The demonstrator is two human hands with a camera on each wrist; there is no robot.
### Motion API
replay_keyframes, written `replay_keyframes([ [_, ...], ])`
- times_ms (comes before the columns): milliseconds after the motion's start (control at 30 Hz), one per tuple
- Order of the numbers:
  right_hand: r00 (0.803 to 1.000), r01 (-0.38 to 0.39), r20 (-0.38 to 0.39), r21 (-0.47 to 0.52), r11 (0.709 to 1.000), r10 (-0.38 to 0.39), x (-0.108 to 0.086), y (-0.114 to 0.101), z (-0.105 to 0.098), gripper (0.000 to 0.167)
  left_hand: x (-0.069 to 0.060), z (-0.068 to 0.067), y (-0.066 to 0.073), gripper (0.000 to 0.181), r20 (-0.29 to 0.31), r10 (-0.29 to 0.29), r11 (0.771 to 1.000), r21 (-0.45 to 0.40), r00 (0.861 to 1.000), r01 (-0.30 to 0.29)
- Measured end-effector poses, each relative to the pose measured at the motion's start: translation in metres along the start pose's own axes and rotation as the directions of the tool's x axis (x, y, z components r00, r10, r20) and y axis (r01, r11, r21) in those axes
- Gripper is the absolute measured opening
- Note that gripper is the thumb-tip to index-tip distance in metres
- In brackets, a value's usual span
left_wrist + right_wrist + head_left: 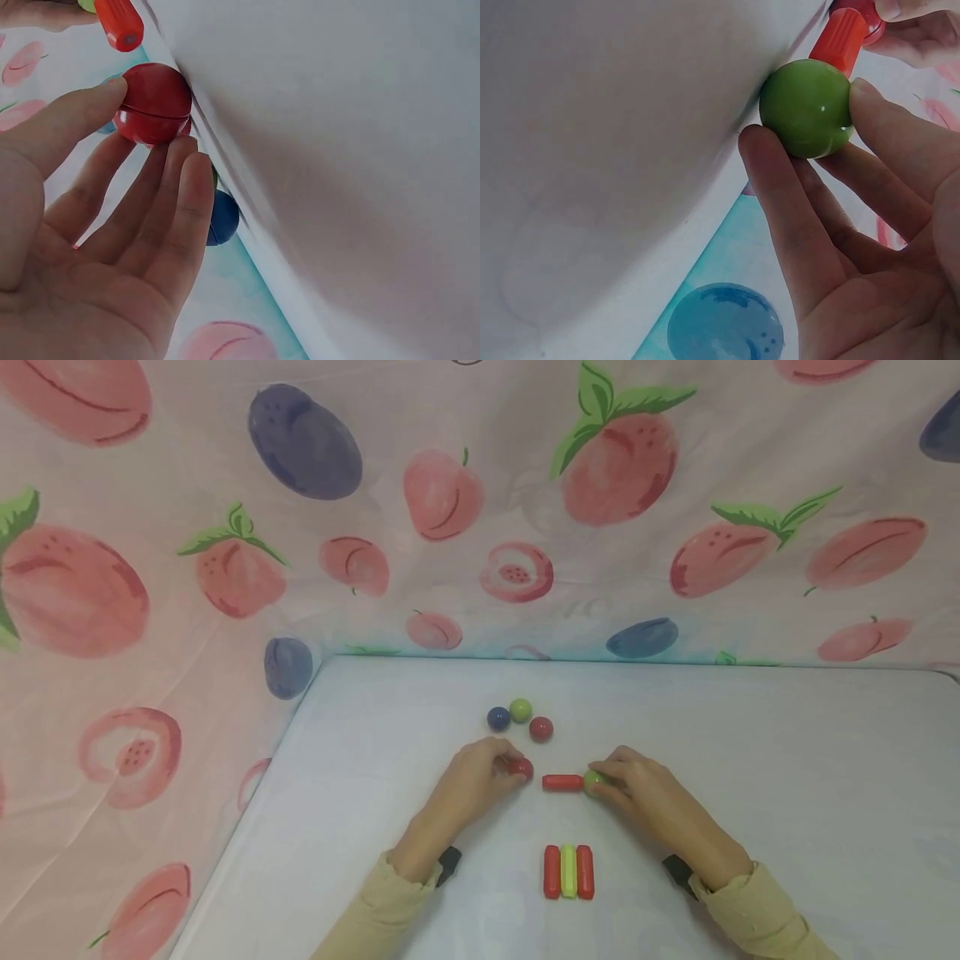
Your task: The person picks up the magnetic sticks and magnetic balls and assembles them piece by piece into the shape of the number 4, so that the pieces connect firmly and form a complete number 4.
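Observation:
My left hand (pixel 474 781) pinches a glossy red ball (pixel 155 103) between thumb and fingers; a seam runs round the ball. My right hand (pixel 643 787) holds a green ball (pixel 807 109) the same way, against the right end of a red stick (pixel 562 783) lying sideways on the table. In the head view a small gap shows between the stick's left end and the red ball. Just beyond the left hand sit a blue ball (pixel 498 719), a second green ball (pixel 521 710) and another red ball (pixel 541 729).
Nearer the person, two red sticks (pixel 552 872) lie side by side with a yellow-green stick (pixel 568 872) between them. The white table (pixel 750 735) meets a fruit-patterned cloth (pixel 517 485) at its back and left edges.

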State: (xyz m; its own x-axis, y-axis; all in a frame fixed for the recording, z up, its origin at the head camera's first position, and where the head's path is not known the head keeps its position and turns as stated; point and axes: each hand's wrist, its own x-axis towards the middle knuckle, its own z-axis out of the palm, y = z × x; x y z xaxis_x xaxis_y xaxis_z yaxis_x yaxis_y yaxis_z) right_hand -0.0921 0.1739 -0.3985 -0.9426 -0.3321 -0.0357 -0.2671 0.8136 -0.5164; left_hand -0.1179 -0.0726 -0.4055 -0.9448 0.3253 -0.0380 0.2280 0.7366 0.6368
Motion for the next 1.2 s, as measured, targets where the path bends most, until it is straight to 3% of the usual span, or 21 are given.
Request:
replay_keyframes([
  [700, 1.000, -0.020, 0.017, 0.002, 1.000, 0.020, 0.0038, 0.0020, 0.0027, 0.034, -0.0063, 0.0056, 0.0019, 0.023, 0.061, 0.021, 0.999, -0.048, 0.998, -0.018],
  [1200, 1.000, -0.004, 0.009, -0.006, 1.000, 0.004, 0.0027, 0.0013, 0.0017, 0.033, -0.0071, 0.0059, 0.0036, 0.021, 0.054, 0.012, 0.999, -0.048, 0.998, -0.009],
])
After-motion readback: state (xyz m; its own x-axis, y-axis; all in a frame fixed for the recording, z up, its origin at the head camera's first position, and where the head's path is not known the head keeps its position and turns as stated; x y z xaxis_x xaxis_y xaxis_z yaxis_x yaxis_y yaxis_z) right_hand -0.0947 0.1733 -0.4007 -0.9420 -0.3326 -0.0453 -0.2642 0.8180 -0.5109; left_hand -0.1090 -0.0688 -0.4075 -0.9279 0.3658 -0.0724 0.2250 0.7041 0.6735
